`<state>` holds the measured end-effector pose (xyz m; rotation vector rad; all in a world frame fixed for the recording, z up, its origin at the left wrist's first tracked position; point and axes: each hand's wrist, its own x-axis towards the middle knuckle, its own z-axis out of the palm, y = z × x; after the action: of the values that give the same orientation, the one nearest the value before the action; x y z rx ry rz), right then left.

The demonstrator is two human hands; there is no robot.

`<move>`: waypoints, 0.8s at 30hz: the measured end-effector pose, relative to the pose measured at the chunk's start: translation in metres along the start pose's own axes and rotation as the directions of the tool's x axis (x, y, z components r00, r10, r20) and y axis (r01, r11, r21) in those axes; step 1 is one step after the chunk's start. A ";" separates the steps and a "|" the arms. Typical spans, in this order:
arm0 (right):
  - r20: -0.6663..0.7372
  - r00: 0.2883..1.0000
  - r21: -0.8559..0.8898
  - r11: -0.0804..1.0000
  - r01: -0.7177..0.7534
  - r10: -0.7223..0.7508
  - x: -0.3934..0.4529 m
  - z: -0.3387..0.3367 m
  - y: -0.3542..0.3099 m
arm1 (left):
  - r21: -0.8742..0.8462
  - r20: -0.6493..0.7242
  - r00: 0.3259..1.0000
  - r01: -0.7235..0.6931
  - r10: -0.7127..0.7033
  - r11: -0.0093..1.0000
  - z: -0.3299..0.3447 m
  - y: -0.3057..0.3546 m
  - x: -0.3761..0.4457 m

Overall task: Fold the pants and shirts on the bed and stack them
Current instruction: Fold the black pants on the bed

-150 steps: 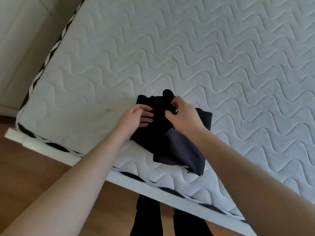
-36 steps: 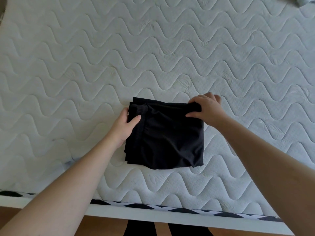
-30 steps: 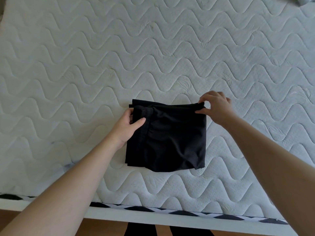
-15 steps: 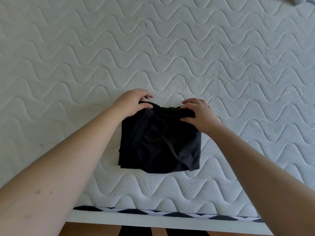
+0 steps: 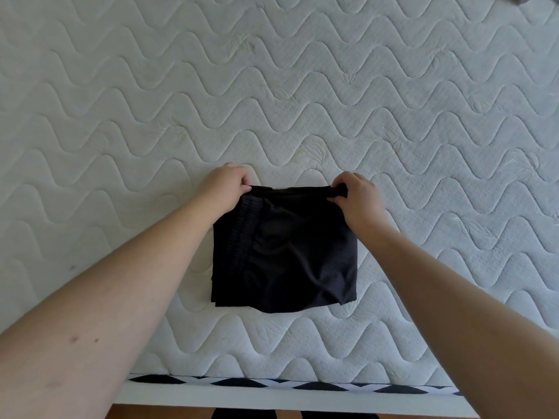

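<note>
Head view: one folded black garment [image 5: 284, 252] lies flat on the bed [image 5: 302, 101] near its front edge. Two hands: left hand [image 5: 225, 186] and right hand [image 5: 355, 195] each pinch a far corner with curled fingers.

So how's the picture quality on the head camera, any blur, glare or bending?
Head view: soft even light, no glare; the black garment is so dark its folds barely read; wide-angle bending curves the mattress quilting; left hand and right hand look sharp.
</note>
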<state>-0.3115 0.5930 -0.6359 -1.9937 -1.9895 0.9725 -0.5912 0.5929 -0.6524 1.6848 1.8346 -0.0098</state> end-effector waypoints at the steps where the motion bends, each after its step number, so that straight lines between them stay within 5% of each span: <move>1: -0.017 0.999 0.032 0.998 -0.048 0.049 0.000 0.005 0.003 | 0.018 0.010 1.000 0.020 -0.020 1.000 0.001 -0.003 0.000; 6: 0.018 0.954 0.320 0.902 -0.289 0.300 0.007 0.019 0.014 | -0.008 -0.062 0.998 0.017 -0.018 1.000 0.008 -0.010 -0.007; 12: 0.047 0.954 0.340 0.893 -0.294 0.296 0.019 0.024 0.020 | -0.022 -0.154 0.986 0.057 -0.059 0.998 0.019 -0.012 -0.010; 17: 0.064 0.958 0.348 0.893 -0.285 0.280 0.021 0.025 0.026 | 0.078 -0.300 0.930 0.244 -0.211 0.967 0.017 -0.019 -0.019; 24: 0.102 0.968 0.338 0.907 -0.251 0.230 0.013 0.010 0.030 | -0.263 -0.045 0.854 0.490 -0.518 0.831 0.006 -0.037 -0.053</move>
<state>-0.2932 0.5991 -0.6640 -2.0519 -1.4823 1.3457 -0.6230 0.5369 -0.6481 1.0121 2.2214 0.0877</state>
